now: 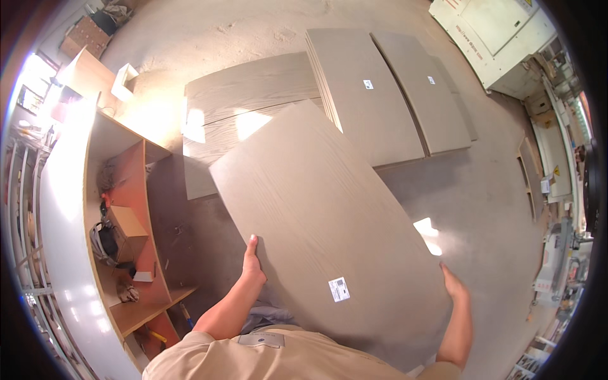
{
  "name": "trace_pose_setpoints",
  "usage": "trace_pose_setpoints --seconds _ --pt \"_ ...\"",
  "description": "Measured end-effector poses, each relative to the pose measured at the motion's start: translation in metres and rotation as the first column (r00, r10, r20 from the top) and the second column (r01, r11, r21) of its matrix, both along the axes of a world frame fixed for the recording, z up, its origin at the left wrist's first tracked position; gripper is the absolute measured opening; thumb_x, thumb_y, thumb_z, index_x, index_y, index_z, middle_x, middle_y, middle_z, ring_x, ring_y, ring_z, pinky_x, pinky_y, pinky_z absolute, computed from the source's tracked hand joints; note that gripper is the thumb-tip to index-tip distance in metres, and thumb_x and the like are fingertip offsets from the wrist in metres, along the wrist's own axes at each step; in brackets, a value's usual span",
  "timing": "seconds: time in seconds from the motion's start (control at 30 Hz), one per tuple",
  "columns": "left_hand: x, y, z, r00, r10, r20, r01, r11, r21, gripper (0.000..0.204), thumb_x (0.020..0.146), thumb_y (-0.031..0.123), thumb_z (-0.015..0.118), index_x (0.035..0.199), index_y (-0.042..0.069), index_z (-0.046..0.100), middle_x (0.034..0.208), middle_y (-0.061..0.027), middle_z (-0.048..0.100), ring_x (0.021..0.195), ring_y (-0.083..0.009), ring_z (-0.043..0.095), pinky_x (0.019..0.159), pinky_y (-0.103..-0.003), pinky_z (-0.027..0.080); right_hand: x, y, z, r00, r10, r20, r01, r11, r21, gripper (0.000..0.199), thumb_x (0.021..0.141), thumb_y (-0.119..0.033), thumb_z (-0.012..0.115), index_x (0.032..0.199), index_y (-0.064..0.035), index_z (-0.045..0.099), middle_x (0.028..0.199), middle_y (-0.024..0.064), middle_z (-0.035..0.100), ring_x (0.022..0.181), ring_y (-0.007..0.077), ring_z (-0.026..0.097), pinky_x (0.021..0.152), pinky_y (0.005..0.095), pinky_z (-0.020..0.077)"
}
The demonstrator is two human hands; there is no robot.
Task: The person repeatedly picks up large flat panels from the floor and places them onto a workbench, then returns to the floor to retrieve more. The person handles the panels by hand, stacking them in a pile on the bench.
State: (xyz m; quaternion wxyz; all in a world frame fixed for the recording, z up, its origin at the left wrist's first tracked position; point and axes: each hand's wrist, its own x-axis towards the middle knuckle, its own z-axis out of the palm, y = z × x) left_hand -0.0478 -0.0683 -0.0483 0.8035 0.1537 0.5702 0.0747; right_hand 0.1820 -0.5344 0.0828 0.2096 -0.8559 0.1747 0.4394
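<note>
A large grey-brown wood-grain board [316, 190] is held up in front of my body, slanting away toward the far left. My left hand [254, 261] grips its left edge, thumb up along the side and the other fingers hidden beneath. On the opposite edge my right hand [453, 282] clasps the board, its fingers likewise out of sight below. A white printed label [339, 289] is stuck on the board's near end. Beyond its far end lie stacks of similar boards: a labelled stack [361, 95], a second one [421, 95] to its right, and wood-grain panels [253, 82] at the left.
On my left stands an open wooden shelf unit [136, 171] holding a cardboard box [126, 233], cables and tools. A white machine cabinet [491, 38] is at the far right, with more machinery [554, 266] along the right side. Sunlit patches fall on the concrete floor [494, 209].
</note>
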Motion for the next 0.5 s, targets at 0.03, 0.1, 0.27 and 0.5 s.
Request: trace_pose_setpoints --seconds 0.03,0.1,0.27,0.5 --pt "0.009 0.002 -0.008 0.999 -0.030 -0.014 0.030 0.999 -0.033 0.066 0.085 0.051 0.063 0.133 0.008 0.048 0.134 -0.0119 0.051 0.121 -0.0321 0.048 0.103 -0.049 0.037 -0.003 0.001 0.000 1.000 0.004 -0.018 -0.003 1.000 0.018 0.070 0.098 -0.053 0.029 0.143 0.0000 0.037 0.150 0.0161 0.035 0.140 0.0283 0.030 0.113 0.0354 0.0223" --pt "0.024 0.014 -0.026 0.995 -0.078 -0.069 0.073 0.994 -0.077 0.064 0.086 0.049 0.062 0.134 0.008 0.047 0.135 -0.0118 0.050 0.122 -0.0321 0.046 0.104 -0.049 0.036 -0.012 0.010 -0.005 0.997 -0.044 -0.060 0.046 0.999 0.028 0.068 0.098 -0.050 0.027 0.143 -0.0002 0.036 0.150 0.0161 0.035 0.140 0.0285 0.029 0.113 0.0346 0.0225" --pt "0.063 0.091 -0.068 0.976 -0.188 -0.113 0.170 0.973 -0.153 0.061 0.090 0.046 0.059 0.135 0.008 0.046 0.136 -0.0120 0.050 0.125 -0.0304 0.045 0.106 -0.047 0.035 -0.025 0.075 -0.029 0.979 -0.154 -0.137 0.153 0.988 -0.017 0.063 0.098 -0.044 0.030 0.140 0.0021 0.040 0.148 0.0162 0.038 0.139 0.0269 0.031 0.113 0.0333 0.0224" --pt "0.117 0.244 -0.117 0.964 -0.251 -0.092 0.244 0.967 -0.077 0.056 0.093 0.044 0.055 0.133 0.006 0.046 0.133 -0.0103 0.052 0.121 -0.0300 0.048 0.102 -0.048 0.039 -0.009 0.190 -0.092 0.952 -0.238 -0.193 0.254 0.965 0.059 0.059 0.099 -0.041 0.027 0.140 -0.0009 0.041 0.142 0.0149 0.044 0.133 0.0265 0.038 0.111 0.0346 0.0256"
